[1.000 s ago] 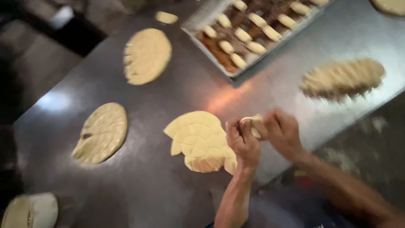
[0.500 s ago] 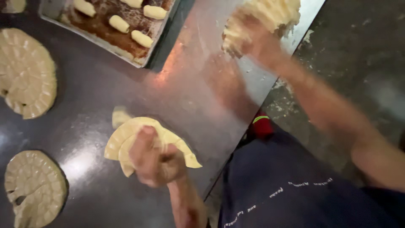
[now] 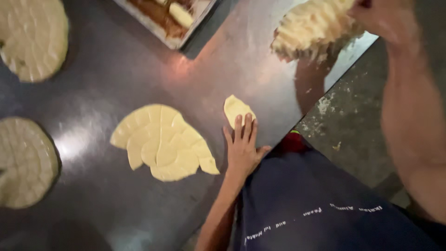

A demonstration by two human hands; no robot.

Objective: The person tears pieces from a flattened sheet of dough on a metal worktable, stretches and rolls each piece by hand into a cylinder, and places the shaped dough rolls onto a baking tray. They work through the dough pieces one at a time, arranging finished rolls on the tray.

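while the left hand (image 3: 242, 148) is laid flat with fingers (image 3: 245, 128) spread on a small dough piece (image 3: 236, 109) on the table (image 3: 116, 83), a stack of dough pieces (image 3: 312, 29) near the table's edge is gripped by the right hand (image 3: 385, 18).

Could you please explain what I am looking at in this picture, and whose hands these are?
The view comes from a camera worn on a person's head, looking down at a dark metal table. There is no machine, only two bare hands. The left hand lies flat with its fingertips on a small piece of dough. The right hand reaches to a stack of dough pieces at the table's far edge. Beside the left hand lies a flat dough sheet scored into pieces. Two round scored sheets sit at the left, and a baking tray holding shaped rolls is at the top.
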